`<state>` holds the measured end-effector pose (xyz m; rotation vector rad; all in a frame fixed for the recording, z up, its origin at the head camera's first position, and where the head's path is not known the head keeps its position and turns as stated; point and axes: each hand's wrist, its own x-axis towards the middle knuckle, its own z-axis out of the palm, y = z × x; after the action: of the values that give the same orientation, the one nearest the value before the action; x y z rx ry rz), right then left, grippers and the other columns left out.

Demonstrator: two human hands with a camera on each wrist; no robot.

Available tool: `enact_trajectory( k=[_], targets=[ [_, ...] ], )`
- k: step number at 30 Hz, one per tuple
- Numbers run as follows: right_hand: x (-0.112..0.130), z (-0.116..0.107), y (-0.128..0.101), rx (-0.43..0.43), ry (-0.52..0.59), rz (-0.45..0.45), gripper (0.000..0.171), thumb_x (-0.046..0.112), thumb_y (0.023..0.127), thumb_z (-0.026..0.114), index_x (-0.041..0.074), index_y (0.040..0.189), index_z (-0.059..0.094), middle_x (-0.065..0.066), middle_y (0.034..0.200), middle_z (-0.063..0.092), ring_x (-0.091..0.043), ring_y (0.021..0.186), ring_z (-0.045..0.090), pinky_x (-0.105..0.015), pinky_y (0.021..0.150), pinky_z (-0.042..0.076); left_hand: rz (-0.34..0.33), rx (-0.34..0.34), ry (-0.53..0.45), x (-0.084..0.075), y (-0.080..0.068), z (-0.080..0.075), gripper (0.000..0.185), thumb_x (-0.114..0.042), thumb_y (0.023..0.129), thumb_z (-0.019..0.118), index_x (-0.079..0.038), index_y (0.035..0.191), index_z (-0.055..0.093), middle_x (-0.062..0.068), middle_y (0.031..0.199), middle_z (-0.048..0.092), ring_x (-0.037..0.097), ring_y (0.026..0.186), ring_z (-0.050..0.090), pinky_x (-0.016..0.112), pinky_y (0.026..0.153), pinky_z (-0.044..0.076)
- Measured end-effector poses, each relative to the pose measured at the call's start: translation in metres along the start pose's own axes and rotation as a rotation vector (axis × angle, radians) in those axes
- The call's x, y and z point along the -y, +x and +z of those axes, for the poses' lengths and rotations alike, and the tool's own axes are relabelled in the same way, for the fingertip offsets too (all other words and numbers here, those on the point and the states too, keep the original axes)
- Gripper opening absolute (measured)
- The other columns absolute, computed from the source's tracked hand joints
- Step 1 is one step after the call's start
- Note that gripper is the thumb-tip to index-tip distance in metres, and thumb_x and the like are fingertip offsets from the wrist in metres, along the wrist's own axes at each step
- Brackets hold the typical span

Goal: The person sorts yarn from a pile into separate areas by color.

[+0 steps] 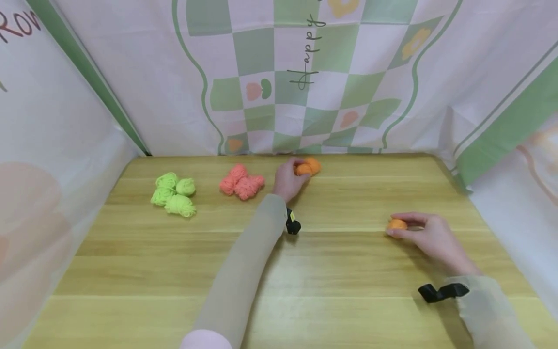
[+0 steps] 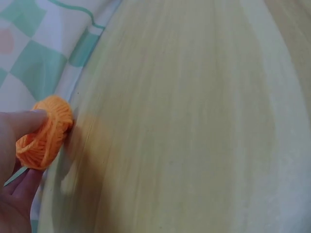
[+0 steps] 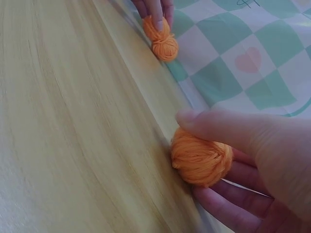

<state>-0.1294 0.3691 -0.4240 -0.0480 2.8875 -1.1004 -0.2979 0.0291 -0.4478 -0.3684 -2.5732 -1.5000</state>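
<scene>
At the back middle of the table, my left hand (image 1: 290, 180) pinches an orange yarn ball (image 1: 302, 169) between thumb and fingers. Right against that ball sits a second orange yarn ball (image 1: 314, 164). The left wrist view shows the thumb on one side of the orange yarn (image 2: 51, 128) and fingertips below it. Farther right and nearer, my right hand (image 1: 438, 240) grips another orange yarn ball (image 1: 397, 228). In the right wrist view its thumb lies over the top of this ball (image 3: 201, 158), with fingers underneath, close over the wood.
Left of my left hand lies a cluster of coral-pink yarn balls (image 1: 242, 182). Several lime-green yarn balls (image 1: 174, 195) are grouped at the far left. A patterned cloth (image 1: 287, 111) hangs along the wooden table's (image 1: 340, 271) back edge, with more cloth at both sides.
</scene>
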Motion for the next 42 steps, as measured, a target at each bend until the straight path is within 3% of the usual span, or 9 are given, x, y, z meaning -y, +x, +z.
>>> enact_trajectory(
  k=[10,19,28,42],
  targets=[
    [-0.001,0.003,0.0,-0.014,0.035,-0.026,0.055,0.04,0.084,0.085,0.008,0.127,0.071,-0.015,0.118,0.072,0.0,0.094,0.066,-0.012,0.074,0.052,-0.046,-0.018,0.006,0.006,-0.002,-0.003,0.043,-0.008,0.086,0.083,-0.004,0.125,0.067,0.009,0.121,0.069,0.021,0.113,0.061,0.025,0.099,0.045],
    [0.0,0.001,-0.001,-0.02,0.031,-0.036,0.056,0.039,0.084,0.085,0.008,0.128,0.071,-0.016,0.118,0.071,-0.002,0.094,0.066,-0.012,0.074,0.052,-0.08,-0.025,-0.011,0.009,-0.006,-0.004,0.044,-0.011,0.083,0.087,-0.004,0.122,0.07,0.006,0.112,0.071,0.015,0.094,0.061,0.024,0.081,0.049],
    [0.002,-0.003,0.005,-0.037,-0.013,-0.095,0.049,0.035,0.084,0.086,0.008,0.123,0.074,-0.015,0.11,0.074,0.002,0.09,0.064,-0.011,0.071,0.051,-0.094,-0.028,-0.026,0.01,-0.008,-0.004,0.041,-0.011,0.084,0.086,-0.004,0.122,0.071,0.008,0.111,0.072,0.015,0.094,0.062,0.024,0.081,0.05],
    [0.029,-0.005,0.03,-0.021,-0.007,-0.081,0.052,0.036,0.085,0.085,0.006,0.126,0.071,-0.016,0.113,0.073,-0.003,0.09,0.066,-0.022,0.068,0.057,-0.103,-0.023,-0.102,0.01,-0.011,-0.003,0.04,-0.007,0.083,0.086,-0.002,0.12,0.071,0.009,0.11,0.071,0.015,0.095,0.064,0.022,0.082,0.052]
  ],
)
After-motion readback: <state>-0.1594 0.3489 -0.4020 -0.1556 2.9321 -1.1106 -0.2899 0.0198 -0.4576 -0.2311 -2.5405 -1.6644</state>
